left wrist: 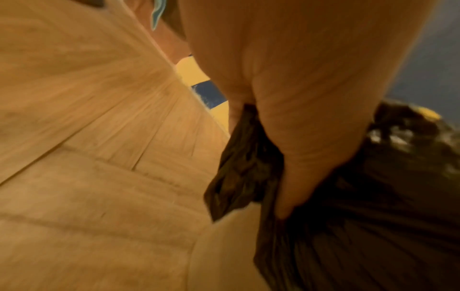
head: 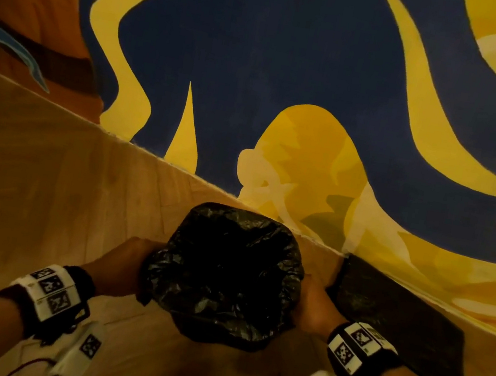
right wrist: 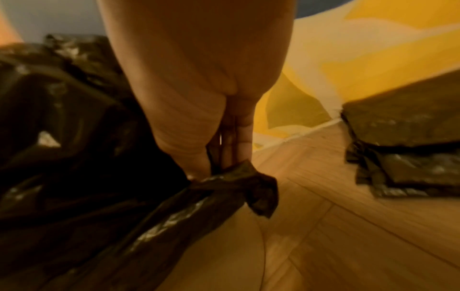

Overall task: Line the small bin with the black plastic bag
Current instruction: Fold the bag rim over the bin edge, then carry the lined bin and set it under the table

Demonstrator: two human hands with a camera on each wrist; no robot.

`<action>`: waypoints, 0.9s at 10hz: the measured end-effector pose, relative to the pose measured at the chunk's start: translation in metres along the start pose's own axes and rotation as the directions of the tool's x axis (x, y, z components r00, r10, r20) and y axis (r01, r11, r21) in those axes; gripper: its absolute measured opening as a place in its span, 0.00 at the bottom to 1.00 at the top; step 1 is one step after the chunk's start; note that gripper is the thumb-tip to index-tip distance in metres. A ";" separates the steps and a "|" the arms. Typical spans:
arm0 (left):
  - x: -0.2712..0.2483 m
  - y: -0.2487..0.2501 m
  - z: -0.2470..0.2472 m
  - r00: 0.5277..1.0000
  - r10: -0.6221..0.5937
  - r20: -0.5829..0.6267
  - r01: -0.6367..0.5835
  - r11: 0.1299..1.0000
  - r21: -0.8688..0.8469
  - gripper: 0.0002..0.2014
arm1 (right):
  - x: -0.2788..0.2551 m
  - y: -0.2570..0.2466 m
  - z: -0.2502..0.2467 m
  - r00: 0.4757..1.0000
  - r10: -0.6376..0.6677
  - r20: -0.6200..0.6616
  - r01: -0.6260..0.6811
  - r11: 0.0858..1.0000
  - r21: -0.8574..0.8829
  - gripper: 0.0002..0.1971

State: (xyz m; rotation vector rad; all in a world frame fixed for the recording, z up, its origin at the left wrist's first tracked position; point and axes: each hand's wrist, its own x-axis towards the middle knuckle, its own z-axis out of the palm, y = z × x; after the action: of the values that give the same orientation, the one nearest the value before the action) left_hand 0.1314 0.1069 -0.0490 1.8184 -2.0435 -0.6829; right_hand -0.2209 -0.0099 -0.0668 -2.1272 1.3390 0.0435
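A crinkled black plastic bag (head: 226, 269) covers the small bin on the wooden floor near the wall; the bin itself is hidden under the plastic, and the bag's mouth gapes dark in the middle. My left hand (head: 126, 261) grips the bag's edge on its left side, with a bunched flap of black plastic (left wrist: 239, 173) caught between thumb and fingers. My right hand (head: 316, 301) grips the bag's right edge, pinching a gathered fold of the bag (right wrist: 239, 183) between thumb and fingers. Both wrist views are blurred.
A flat stack of folded black bags (head: 397, 324) lies on the floor just right of the bin, also seen as the stack (right wrist: 403, 149). A wall painted blue and yellow (head: 288, 96) rises right behind. Wooden floor (head: 59, 189) spreads to the left and front.
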 end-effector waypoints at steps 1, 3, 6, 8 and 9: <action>-0.004 -0.004 0.011 1.000 -0.015 -0.023 0.014 0.999 -0.029 0.31 | 0.006 0.021 0.005 0.995 -0.091 -0.027 0.091 0.996 -0.002 0.29; -0.004 0.001 -0.009 0.984 -0.138 0.111 0.138 0.990 0.012 0.28 | 0.001 0.020 -0.017 0.982 -0.143 0.123 0.124 0.980 0.153 0.26; -0.011 0.064 -0.122 0.882 -0.464 0.079 0.450 0.784 -0.427 0.44 | -0.031 -0.021 -0.122 0.952 0.151 0.266 -0.258 0.864 0.433 0.31; 0.003 0.104 -0.065 0.789 -0.394 0.472 0.605 0.636 -0.479 0.29 | -0.030 -0.062 -0.092 0.938 0.018 0.347 -0.175 0.888 0.426 0.36; 0.011 0.088 -0.042 0.793 -0.414 0.446 0.599 0.662 -0.451 0.26 | -0.013 -0.063 -0.077 0.942 0.035 0.335 -0.203 0.852 0.483 0.28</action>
State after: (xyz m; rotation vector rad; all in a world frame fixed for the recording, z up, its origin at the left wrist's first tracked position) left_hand 0.0785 0.0967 0.0334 1.9713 -1.1922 -1.6379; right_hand -0.1972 -0.0207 0.0297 -1.5106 1.1346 0.0668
